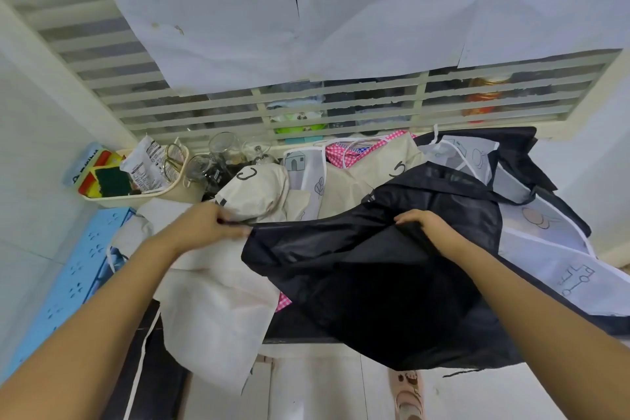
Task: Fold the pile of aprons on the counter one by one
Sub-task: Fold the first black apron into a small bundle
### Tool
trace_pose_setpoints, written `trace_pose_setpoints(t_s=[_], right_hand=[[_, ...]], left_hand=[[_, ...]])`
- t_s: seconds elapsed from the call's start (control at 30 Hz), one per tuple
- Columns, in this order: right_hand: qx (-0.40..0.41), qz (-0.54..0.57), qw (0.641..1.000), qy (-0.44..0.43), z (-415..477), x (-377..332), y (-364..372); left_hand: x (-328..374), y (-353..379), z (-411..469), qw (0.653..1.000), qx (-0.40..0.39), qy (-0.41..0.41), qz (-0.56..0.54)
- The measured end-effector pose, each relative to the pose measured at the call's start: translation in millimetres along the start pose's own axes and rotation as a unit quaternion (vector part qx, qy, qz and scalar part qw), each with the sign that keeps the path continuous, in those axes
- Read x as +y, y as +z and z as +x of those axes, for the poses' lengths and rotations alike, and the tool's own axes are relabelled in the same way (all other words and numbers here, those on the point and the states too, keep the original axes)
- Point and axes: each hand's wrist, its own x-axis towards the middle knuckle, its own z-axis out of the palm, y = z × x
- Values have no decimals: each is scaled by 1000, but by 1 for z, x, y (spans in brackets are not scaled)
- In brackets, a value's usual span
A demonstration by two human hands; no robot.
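A black apron [375, 269] hangs stretched between my two hands over the counter's front edge. My left hand [208, 225] pinches its left top corner. My right hand [421, 220] grips its upper edge further right. Under and behind it lies a pile of aprons: a cream one [218, 303] draped over the front, a rolled cream one [262, 191], a pink checked one [341, 152], and white printed ones [545, 249] at the right. More black cloth [525, 150] lies at the back right.
A cream basket [177, 189] with sponges and a packet stands at the back left, next to several glass jars [221, 153]. A blue perforated panel [68, 283] lies at the left. A slatted window covered with paper [306, 10] rises behind the counter.
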Motion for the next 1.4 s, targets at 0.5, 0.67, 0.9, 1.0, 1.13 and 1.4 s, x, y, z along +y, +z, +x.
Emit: trace_pose_setpoints(t_s=[0.5,0.67,0.9,1.0,1.13,1.4], right_hand=[[62,88,994,-21,9,-46,-9],[18,111,993,-46,-2,-41,-11],[173,-42,984,14,-29,22,-36],[255,-62,961,84,-43,45,-47],[313,21,940,136,-48,63,-57],[195,-141,968,-68,-59,76,-55]], left_hand=[[108,-21,7,950,272,53,-144],[187,73,51,965,67,246,59],[210,122,106,975,83,111,175],[225,119,114,963,141,146,179],[253,133,124,923,175,296,176],[273,149,147,947,163,268,72]])
